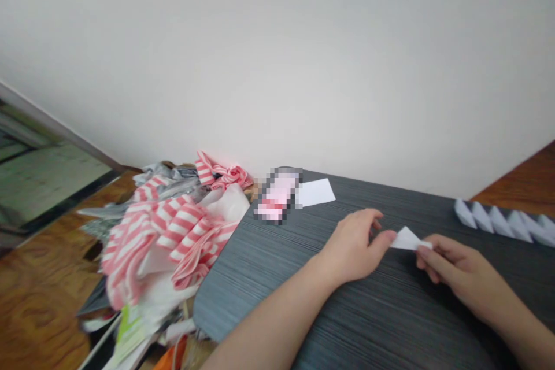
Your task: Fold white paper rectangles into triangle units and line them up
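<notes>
A small piece of white paper (406,239), folded to a triangular peak, is between my two hands above the dark table. My right hand (455,266) pinches its right end between thumb and fingers. At the left corner, the thumb of my left hand (358,245) touches the paper, while its other fingers curve above, apart from the thumb. Farther right on the table stands a row of several folded white paper pieces (505,222), set one against another.
The dark wood-grain table (260,266) reaches the pale wall (303,69). A flat white paper sheet (318,192) lies beside a phone-like, pixelated object (278,195). Left of the table is a heap of red-and-white striped cloth (173,231), plastic bags and other items.
</notes>
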Available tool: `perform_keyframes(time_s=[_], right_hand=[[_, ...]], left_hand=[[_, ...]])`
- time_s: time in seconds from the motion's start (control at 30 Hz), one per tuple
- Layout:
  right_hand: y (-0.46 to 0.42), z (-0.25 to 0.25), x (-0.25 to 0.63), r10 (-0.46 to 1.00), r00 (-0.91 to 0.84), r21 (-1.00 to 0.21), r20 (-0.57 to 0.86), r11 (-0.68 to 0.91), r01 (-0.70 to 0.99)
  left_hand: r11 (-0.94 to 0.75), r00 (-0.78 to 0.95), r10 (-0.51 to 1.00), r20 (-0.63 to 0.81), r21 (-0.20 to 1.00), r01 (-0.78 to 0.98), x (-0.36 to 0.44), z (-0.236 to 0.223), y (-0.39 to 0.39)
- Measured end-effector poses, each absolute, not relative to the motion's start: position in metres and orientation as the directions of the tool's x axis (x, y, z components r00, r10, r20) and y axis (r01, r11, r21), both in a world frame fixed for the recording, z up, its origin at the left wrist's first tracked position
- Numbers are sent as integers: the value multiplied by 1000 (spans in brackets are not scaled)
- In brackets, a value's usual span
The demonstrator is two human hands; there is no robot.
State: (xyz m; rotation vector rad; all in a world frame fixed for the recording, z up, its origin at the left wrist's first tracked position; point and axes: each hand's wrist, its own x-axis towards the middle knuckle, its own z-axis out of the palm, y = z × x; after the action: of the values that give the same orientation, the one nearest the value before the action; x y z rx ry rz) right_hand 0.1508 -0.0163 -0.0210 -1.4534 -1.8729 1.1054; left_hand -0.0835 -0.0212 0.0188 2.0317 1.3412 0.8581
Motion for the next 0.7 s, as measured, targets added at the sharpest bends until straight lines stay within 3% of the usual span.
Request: perform_keyframes(time_s=[0.1,0.4,0.7], right_hand=[[-8,-17,163,943,-317,-852,-98,85,517],[14,-20,207,936,-344,-907,-79,75,414],[14,-21,208,941,-328,-903,-77,73,422]], left_hand=[[-286,352,929,115,827,484,-59,10,-15],[-212,426,904,20,887,410,4,-4,11],[-126,417,908,-34,928,350,5,-14,13]])
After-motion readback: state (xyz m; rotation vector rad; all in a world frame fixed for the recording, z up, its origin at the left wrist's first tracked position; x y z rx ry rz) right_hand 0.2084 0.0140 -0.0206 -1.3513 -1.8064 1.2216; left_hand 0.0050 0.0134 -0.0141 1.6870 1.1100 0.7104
